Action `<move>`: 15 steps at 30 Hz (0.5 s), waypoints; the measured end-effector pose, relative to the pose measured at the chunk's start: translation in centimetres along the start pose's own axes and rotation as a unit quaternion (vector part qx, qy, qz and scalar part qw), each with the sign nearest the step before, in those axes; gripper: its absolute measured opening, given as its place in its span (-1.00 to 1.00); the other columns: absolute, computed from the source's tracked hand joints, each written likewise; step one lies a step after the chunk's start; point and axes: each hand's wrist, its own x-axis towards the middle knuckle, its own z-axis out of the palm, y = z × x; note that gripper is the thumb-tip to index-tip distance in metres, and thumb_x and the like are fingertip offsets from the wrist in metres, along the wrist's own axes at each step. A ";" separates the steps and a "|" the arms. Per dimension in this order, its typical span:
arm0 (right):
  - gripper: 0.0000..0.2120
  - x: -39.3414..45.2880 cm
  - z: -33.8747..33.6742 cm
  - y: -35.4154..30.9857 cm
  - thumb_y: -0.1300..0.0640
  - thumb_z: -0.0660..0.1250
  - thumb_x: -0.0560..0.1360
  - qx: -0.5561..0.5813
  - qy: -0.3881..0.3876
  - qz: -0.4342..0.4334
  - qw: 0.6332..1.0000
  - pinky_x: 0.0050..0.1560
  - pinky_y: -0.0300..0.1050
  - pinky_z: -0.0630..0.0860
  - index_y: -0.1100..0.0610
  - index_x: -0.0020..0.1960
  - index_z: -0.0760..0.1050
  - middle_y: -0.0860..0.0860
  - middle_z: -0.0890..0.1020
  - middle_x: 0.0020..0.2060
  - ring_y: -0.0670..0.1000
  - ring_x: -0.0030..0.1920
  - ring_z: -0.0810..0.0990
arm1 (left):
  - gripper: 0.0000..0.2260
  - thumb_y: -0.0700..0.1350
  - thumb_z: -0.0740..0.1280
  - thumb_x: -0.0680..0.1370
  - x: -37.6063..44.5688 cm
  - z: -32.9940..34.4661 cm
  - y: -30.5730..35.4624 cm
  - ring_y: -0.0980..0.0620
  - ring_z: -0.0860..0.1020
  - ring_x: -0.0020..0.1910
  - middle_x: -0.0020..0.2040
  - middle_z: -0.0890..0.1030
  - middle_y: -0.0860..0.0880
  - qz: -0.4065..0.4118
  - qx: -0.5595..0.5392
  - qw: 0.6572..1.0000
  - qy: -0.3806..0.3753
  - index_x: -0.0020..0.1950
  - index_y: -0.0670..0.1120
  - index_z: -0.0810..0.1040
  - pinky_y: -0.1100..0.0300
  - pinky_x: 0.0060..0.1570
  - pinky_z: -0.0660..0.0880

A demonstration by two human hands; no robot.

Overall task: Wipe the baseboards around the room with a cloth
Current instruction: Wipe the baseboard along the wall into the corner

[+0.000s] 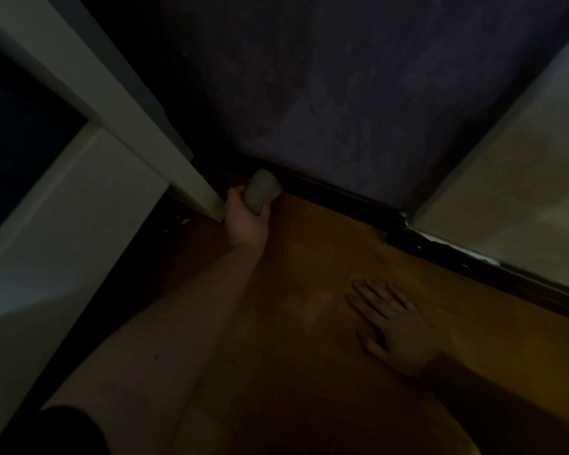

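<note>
Down at the foot of the dark wall (358, 103), beside the pale furniture leg (191, 178): a balled grey cloth (262, 190), gripped in the left hand (247, 218) and pressed against the dark baseboard (335, 195). Cloth pale grey, crumpled into a rounded wad, plain, bulging out above the curled fingers. No clear long axis to the wad; its free end aimed up and away toward the wall. Baseboard dark, almost black, running diagonally from the upper left, behind the cloth, down toward the right edge, with a broken, chipped joint (404, 221) where the dark wall meets a lighter wall panel (513, 192); white flecks along the upper edge past that joint. Left forearm stretched out long over the wooden floor (309, 257). Right hand (391, 326) flat on the floor, palm down, fingers straight and spread, pointing up-left, well apart from the cloth. No writing, brand or label readable anywhere; dim light, fine detail lost.
</note>
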 end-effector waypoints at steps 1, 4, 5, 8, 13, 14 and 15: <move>-0.38 0.0 -0.1 0.0 -0.19 0.11 0.58 0.002 -0.001 0.000 1.000 0.51 0.12 0.02 -0.06 0.59 0.10 -0.05 0.14 0.58 -0.02 0.58 0.04 | -0.59 -0.19 0.45 0.49 0.2 0.2 0.2 0.01 0.54 0.06 0.08 0.57 -0.03 -0.003 0.002 1.000 0.003 0.31 -0.15 0.44 0.26 0.03 0.41; -0.39 -0.1 -0.2 0.0 -0.19 0.10 0.59 0.005 0.005 -0.003 1.000 0.51 0.12 0.04 -0.05 0.59 0.11 -0.05 0.14 0.58 -0.02 0.57 0.06 | -0.50 -0.15 0.43 0.52 0.5 1.2 0.4 -0.05 0.54 0.20 0.27 0.57 -0.12 -0.028 -0.005 1.000 0.007 0.44 -0.13 0.41 0.19 0.21 0.44; -0.39 -0.1 -0.2 0.0 -0.19 0.11 0.59 0.005 0.008 -0.004 1.000 0.51 0.11 0.02 -0.05 0.59 0.11 -0.06 0.14 0.57 -0.02 0.57 0.06 | -0.50 -0.15 0.41 0.52 0.5 1.5 0.4 -0.07 0.54 0.23 0.30 0.57 -0.12 -0.035 -0.002 0.999 0.004 0.45 -0.11 0.42 0.14 0.26 0.45; -0.38 -0.1 -0.4 0.0 -0.17 0.15 0.58 0.001 0.007 -0.007 1.000 0.54 0.05 -0.08 -0.04 0.59 0.11 -0.06 0.13 0.58 -0.02 0.57 0.05 | -0.58 -0.19 0.41 0.49 0.1 2.4 0.3 -0.10 0.57 0.17 0.21 0.61 -0.14 -0.025 0.008 1.000 0.017 0.36 -0.09 0.52 0.19 0.15 0.45; -0.38 -0.2 -0.4 -0.1 -0.17 0.13 0.59 -0.006 -0.010 0.006 1.000 0.54 0.07 -0.11 -0.04 0.59 0.09 -0.05 0.10 0.58 -0.03 0.58 -0.02 | -0.60 -0.20 0.44 0.48 -1.9 4.4 1.2 -0.12 0.57 0.17 0.21 0.60 -0.19 -0.025 0.018 0.999 0.023 0.31 -0.20 0.54 0.22 0.09 0.40; -0.39 -0.1 -0.3 0.0 -0.17 0.13 0.59 -0.007 -0.012 0.008 1.000 0.55 0.06 -0.11 -0.04 0.59 0.10 -0.05 0.10 0.58 -0.04 0.58 -0.03 | -0.63 -0.20 0.44 0.47 -2.8 4.7 1.5 -0.14 0.57 0.14 0.18 0.60 -0.21 -0.010 0.025 0.999 0.019 0.27 -0.21 0.54 0.24 0.04 0.38; -0.39 -0.1 -0.3 0.0 -0.17 0.13 0.59 -0.008 -0.016 0.008 1.000 0.55 0.07 -0.11 -0.05 0.59 0.10 -0.05 0.09 0.58 -0.04 0.58 -0.03 | -0.66 -0.20 0.44 0.47 -3.9 5.1 1.9 -0.15 0.58 0.11 0.15 0.60 -0.22 0.005 0.027 1.000 0.011 0.23 -0.22 0.55 0.27 -0.02 0.35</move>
